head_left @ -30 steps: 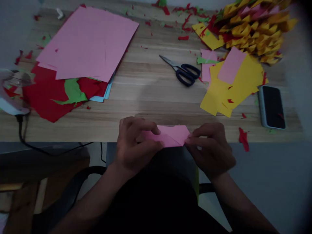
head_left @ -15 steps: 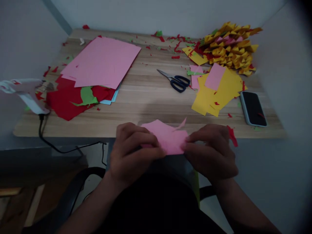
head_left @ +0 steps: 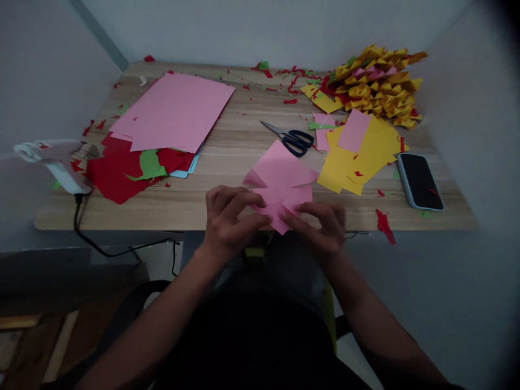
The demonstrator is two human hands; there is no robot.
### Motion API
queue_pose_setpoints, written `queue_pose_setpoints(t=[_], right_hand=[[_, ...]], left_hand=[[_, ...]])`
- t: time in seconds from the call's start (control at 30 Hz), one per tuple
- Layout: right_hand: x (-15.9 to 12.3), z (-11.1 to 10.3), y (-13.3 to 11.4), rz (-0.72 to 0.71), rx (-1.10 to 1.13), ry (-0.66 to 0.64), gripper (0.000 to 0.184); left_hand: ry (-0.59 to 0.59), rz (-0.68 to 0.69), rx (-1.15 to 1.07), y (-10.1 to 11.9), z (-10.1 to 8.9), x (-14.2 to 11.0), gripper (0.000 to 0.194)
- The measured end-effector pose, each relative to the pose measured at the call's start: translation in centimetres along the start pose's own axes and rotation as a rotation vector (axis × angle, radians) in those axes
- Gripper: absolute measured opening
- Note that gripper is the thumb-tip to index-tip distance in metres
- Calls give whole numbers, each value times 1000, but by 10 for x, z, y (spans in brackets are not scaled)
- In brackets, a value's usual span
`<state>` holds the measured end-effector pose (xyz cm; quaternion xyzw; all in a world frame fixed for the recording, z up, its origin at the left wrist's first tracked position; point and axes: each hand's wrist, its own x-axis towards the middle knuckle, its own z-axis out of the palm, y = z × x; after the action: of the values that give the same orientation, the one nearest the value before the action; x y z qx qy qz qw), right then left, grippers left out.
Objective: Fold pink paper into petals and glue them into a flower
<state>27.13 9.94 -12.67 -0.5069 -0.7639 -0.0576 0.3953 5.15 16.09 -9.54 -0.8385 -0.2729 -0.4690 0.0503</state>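
Our left hand (head_left: 232,218) and right hand (head_left: 325,225) pinch a creased, slit pink paper piece (head_left: 279,172) at the pale wood-grain counter's (head_left: 219,181) near edge, near navy-handled metal scissors (head_left: 297,142), yellow paper sheets (head_left: 379,149) and a black-screened, pale-cased phone (head_left: 420,181).

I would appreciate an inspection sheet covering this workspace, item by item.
Surface: wood-grain tabletop, littered with red and green scraps.
Things in hand: slit pink paper, opened out, with flaps.
Clutter: scissors, yellow papers, large pink sheets, phone, folded-paper piece.
Hands: left hand and right hand pinch the paper's near part.
Cables: black cord from the white glue gun hangs past the table's front edge.
Surroundings: pale wall behind the table; other people, nothing seen.
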Motion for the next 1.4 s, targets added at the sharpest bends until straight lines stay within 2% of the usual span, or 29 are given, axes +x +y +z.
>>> queue_pose_setpoints(t=[0.07,0.17,0.23,0.33,0.43,0.7,0.83,0.93,1.1,1.23,1.4], right_hand=[[1,18,7,-99,-6,-5,34],[3,30,8,-122,5,-175,25],[4,29,6,-113,8,-258,21],[5,23,5,-126,14,-289,18],[4,22,3,-96,38,-274,13],[5,29,-9,87,9,-236,9],[17,36,-17,287,-37,-322,18],[25,40,-23,363,-87,-375,19],[28,40,-23,379,-97,-407,19],[28,38,-18,351,-16,-421,17],[25,34,-14,328,31,-403,15]], left_hand=[[-175,-33,27,-12,7,-11,11],[-434,-111,-16,-18,5,-26,16],[-506,-148,-37,-15,-1,-32,19],[-569,-149,-50,-10,-7,-38,23],[-585,-166,-32,-7,-8,-44,26],[-540,-254,-8,7,-4,-55,35],[-499,-289,-6,11,-1,-58,41],[-506,-287,6,11,-1,-60,45],[-537,-270,7,11,-4,-62,43],[-563,-289,58,16,-2,-63,48],[-537,-339,88,19,3,-64,51]])
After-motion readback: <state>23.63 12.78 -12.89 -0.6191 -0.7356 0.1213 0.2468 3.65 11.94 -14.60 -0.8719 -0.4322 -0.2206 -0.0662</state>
